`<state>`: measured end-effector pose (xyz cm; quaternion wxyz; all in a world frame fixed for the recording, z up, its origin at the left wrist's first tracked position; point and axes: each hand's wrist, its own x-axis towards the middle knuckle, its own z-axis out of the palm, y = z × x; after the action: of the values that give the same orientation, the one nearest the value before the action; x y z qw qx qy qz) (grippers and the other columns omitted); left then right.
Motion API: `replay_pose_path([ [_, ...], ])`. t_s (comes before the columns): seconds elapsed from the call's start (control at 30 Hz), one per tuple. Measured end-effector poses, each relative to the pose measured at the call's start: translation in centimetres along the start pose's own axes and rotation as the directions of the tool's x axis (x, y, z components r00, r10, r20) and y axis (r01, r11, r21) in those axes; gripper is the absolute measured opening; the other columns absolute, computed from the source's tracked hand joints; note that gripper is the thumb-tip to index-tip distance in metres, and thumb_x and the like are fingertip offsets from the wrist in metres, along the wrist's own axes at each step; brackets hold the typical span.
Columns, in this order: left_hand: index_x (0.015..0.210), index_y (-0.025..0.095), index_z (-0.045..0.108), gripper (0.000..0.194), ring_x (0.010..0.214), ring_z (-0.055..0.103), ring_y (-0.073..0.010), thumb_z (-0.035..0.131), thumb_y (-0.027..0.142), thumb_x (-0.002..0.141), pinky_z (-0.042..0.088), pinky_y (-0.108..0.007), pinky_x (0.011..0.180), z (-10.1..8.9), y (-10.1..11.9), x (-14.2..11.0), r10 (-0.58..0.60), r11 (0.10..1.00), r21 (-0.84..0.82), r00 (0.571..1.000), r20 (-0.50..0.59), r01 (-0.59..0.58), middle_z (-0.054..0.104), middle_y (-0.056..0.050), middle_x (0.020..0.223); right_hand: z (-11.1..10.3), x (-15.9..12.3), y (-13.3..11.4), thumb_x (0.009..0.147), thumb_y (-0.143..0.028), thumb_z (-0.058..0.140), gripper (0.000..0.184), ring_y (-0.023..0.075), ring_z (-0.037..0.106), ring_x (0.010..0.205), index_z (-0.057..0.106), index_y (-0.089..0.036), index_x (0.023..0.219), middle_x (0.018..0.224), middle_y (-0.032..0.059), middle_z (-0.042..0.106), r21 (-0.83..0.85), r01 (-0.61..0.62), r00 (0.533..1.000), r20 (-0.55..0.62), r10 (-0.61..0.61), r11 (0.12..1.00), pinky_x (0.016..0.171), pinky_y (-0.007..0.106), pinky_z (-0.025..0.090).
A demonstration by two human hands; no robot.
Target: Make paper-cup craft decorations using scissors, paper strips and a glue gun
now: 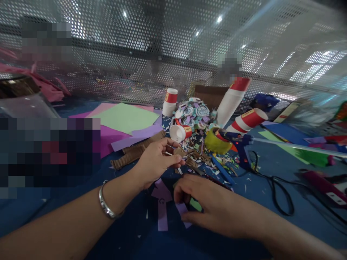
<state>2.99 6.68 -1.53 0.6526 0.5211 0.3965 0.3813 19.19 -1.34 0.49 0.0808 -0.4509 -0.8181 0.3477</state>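
My left hand point(155, 160), with a silver bracelet at the wrist, reaches forward over a blue table point(81, 213) and pinches a small brown cardboard scrap point(178, 151) between thumb and fingers. My right hand point(214, 204) lies lower, palm down, its fingers curled onto purple paper pieces point(162, 202) and a small green piece point(195, 204). Just beyond both hands is a heap of paper scraps point(199, 150).
Green, pink and purple paper sheets point(124, 119) and a corrugated cardboard strip point(135, 151) lie at the left. Red and white paper cups point(246, 121), a yellow tape roll point(217, 142), a blue glue gun point(241, 144) with black cord and a perforated metal screen point(173, 43) stand behind.
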Motion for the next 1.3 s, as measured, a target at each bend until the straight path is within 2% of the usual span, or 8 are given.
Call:
replay_pose_path([
  [0.13, 0.095, 0.016, 0.057, 0.024, 0.068, 0.070, -0.0127, 0.066, 0.005, 0.076, 0.054, -0.023, 0.062, -0.1, 0.1, 0.0, 0.001, 1.000, 0.014, 1.000, 0.013, -0.002, 0.066, 0.001, 0.074, 0.3, 0.2, -0.4, 0.076, -0.005, 0.062, 0.023, 0.0112, 0.055, 0.083, 0.060, -0.018, 0.095, 0.096, 0.0003, 0.058, 0.072, 0.054, 0.998, -0.030, -0.052, 0.996, 0.075, 0.023, 0.044],
  [0.27, 0.098, 0.016, 0.057, 0.025, 0.068, 0.069, -0.0124, 0.066, 0.007, 0.076, 0.053, -0.023, 0.063, -0.1, 0.3, -0.1, 0.004, 0.999, 0.031, 1.000, 0.014, -0.004, 0.065, 0.001, 0.074, 0.1, 0.0, -0.4, 0.076, -0.004, 0.062, 0.033, 0.0102, 0.057, 0.079, 0.062, -0.020, 0.106, 0.099, 0.0002, 0.060, 0.222, 0.080, 0.996, -0.058, -0.068, 0.972, 0.073, 0.023, 0.047],
  [0.4, 0.097, 0.017, 0.057, 0.026, 0.067, 0.067, -0.0117, 0.067, 0.007, 0.075, 0.053, -0.024, 0.063, -0.1, 0.5, -0.3, 0.012, 1.000, 0.009, 1.000, 0.028, -0.012, 0.064, 0.002, 0.074, -0.9, -0.1, 0.3, 0.079, -0.010, 0.065, 0.028, 0.0110, 0.057, 0.076, 0.063, -0.022, 0.104, 0.089, -0.0016, 0.062, 0.455, 0.097, 0.977, -0.213, 0.002, 0.885, 0.070, 0.023, 0.048],
  [0.5, 0.094, 0.017, 0.057, 0.022, 0.067, 0.067, -0.0120, 0.068, 0.010, 0.076, 0.054, -0.026, 0.064, 0.1, 0.6, -0.5, -0.015, 1.000, -0.022, 0.999, 0.049, 0.016, 0.063, 0.002, 0.074, -1.5, 0.1, 1.4, 0.081, -0.020, 0.071, 0.012, 0.0101, 0.056, 0.069, 0.064, -0.021, 0.091, 0.077, -0.0031, 0.061, 0.613, 0.154, 0.914, -0.387, 0.124, 0.775, 0.065, 0.023, 0.047],
  [0.67, 0.087, 0.017, 0.056, 0.020, 0.071, 0.070, -0.0137, 0.071, 0.011, 0.075, 0.056, -0.026, 0.069, 0.8, 1.0, -1.1, -0.071, 0.997, 0.017, 0.993, 0.089, 0.070, 0.068, 0.000, 0.077, -1.8, 1.0, 3.1, 0.076, -0.025, 0.078, 0.019, 0.0117, 0.057, 0.071, 0.063, -0.021, 0.086, 0.077, -0.0022, 0.063, 0.692, 0.281, 0.778, -0.570, 0.265, 0.665, 0.068, 0.024, 0.048],
  [0.83, 0.087, 0.018, 0.055, 0.019, 0.073, 0.070, -0.0134, 0.070, 0.013, 0.077, 0.056, -0.025, 0.069, 1.3, 1.0, -1.6, -0.114, 0.993, 0.017, 0.982, 0.154, 0.113, 0.066, 0.001, 0.080, -1.5, 1.6, 3.7, 0.075, -0.023, 0.078, 0.019, 0.0107, 0.055, 0.068, 0.063, -0.020, 0.085, 0.075, -0.0033, 0.062, 0.707, 0.327, 0.745, -0.601, 0.289, 0.627, 0.067, 0.024, 0.046],
  [1.03, 0.087, 0.018, 0.055, 0.019, 0.074, 0.069, -0.0127, 0.070, 0.012, 0.076, 0.056, -0.027, 0.072, 1.7, 1.0, -1.9, -0.119, 0.992, -0.012, 0.976, 0.184, 0.124, 0.064, 0.002, 0.081, -1.2, 1.8, 3.3, 0.077, -0.033, 0.078, 0.023, 0.0111, 0.055, 0.066, 0.060, -0.020, 0.082, 0.073, -0.0034, 0.060, 0.736, 0.293, 0.744, -0.577, 0.338, 0.610, 0.065, 0.025, 0.047],
  [1.3, 0.091, 0.017, 0.058, 0.021, 0.075, 0.069, -0.0139, 0.074, 0.021, 0.076, 0.056, -0.030, 0.074, 1.6, 0.3, -2.1, -0.075, 0.994, -0.056, 0.974, 0.213, 0.089, 0.064, 0.001, 0.085, -0.8, 1.8, 3.3, 0.077, -0.036, 0.076, 0.023, 0.0126, 0.056, 0.066, 0.060, -0.021, 0.084, 0.075, -0.0023, 0.061, 0.705, 0.268, 0.736, -0.590, 0.332, 0.657, 0.062, 0.026, 0.046],
])
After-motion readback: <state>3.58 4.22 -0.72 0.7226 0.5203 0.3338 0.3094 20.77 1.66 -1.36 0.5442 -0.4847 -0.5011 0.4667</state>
